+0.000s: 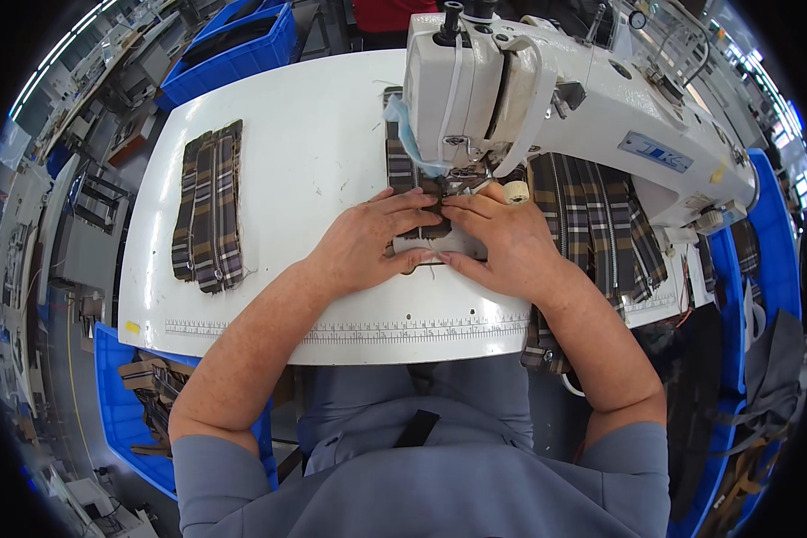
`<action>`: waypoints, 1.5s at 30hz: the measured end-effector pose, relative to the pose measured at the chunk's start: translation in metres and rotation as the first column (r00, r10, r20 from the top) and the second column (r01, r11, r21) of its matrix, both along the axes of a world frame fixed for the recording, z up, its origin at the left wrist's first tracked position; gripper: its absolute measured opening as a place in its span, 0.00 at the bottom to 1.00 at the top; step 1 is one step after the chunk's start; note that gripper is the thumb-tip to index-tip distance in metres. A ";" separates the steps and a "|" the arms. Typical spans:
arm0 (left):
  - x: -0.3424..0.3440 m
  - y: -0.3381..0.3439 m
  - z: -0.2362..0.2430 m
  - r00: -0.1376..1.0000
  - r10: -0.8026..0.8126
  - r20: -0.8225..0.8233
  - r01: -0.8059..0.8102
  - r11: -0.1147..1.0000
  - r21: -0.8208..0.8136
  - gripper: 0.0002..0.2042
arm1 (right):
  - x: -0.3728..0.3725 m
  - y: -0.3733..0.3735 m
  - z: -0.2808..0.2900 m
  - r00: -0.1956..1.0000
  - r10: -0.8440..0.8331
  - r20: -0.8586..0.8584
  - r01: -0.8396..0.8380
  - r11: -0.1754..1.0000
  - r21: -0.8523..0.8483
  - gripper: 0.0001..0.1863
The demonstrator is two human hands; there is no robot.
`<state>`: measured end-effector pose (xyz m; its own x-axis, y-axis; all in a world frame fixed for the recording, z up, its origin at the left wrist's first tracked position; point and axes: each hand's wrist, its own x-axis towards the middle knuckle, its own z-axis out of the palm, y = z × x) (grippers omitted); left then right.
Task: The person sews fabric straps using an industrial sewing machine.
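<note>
A brown-and-black plaid fabric strip with a zipper (396,148) lies under the head of a white sewing machine (448,99). My left hand (372,235) rests on its near end from the left, fingers stretched flat toward the needle area. From the other side my right hand (507,240) lies on the same end, fingers extended close to the presser foot. Both thumbs reach toward each other at the strip's near edge. Neither hand is closed around the cloth. My fingers and the machine head hide the stitching point.
Plaid zipper strips (208,211) lie at the table's left; more plaid pieces (592,224) are right of my right hand, some hanging over the front edge. A printed ruler (359,334) runs along that edge. Blue bins (229,54) stand around the white table (287,117).
</note>
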<state>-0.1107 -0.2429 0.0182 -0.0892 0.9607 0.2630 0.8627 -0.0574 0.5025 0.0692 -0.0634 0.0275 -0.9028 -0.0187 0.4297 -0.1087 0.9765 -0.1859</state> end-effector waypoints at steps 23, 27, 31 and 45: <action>-0.023 0.034 0.012 0.862 0.117 -0.493 -0.098 0.993 0.064 0.14 | 0.056 0.029 0.052 0.883 -0.461 -0.082 0.444 0.880 -0.169 0.13; -0.052 -0.008 0.021 0.632 0.095 -0.769 -0.009 0.993 0.115 0.08 | 0.102 0.047 0.046 0.810 -0.573 -0.128 0.568 0.820 -0.077 0.19; -0.062 -0.094 0.045 0.540 0.211 -0.815 -0.086 0.977 0.196 0.08 | 0.116 0.038 0.048 0.731 -0.672 0.119 0.683 0.719 -0.128 0.30; 0.022 -0.113 0.035 0.852 0.300 -0.428 -0.234 0.952 0.199 0.17 | 0.112 0.077 0.027 0.645 -0.754 -0.125 0.747 0.657 -0.102 0.29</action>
